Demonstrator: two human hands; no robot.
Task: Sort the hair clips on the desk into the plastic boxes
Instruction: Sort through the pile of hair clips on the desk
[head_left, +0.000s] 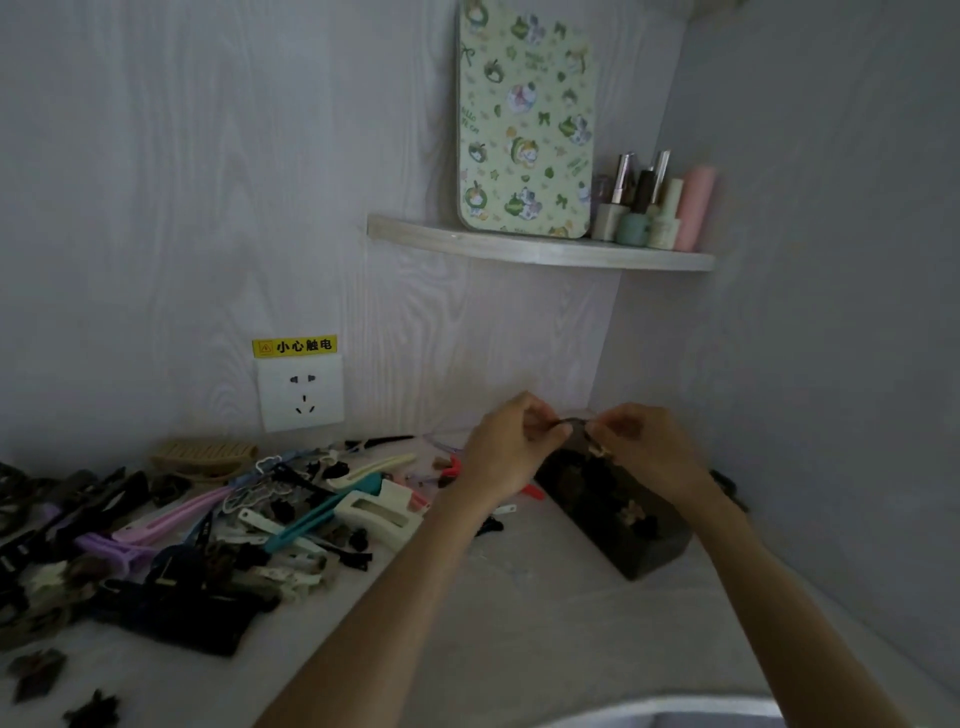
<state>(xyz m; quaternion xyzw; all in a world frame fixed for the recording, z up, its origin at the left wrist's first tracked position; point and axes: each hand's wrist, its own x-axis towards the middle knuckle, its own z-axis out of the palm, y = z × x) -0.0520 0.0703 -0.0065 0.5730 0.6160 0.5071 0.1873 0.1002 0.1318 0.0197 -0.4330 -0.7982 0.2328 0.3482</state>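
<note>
Left hand (511, 447) and right hand (641, 449), raised together above the counter (519, 613), fingers pinching opposite ends of one small dark hair clip (571, 423) over a dark plastic box (618, 514). Heap of hair clips (218, 519) spread across the counter's left half. Wall socket (301, 395) beneath a yellow label (295, 346) reading "小心触电". Corner shelf (540, 247) with patterned green panel (524, 119) and small bottles (649, 208).

Dim, murky indoor light, soft focus, wide-angle bending toward the edges.
</note>
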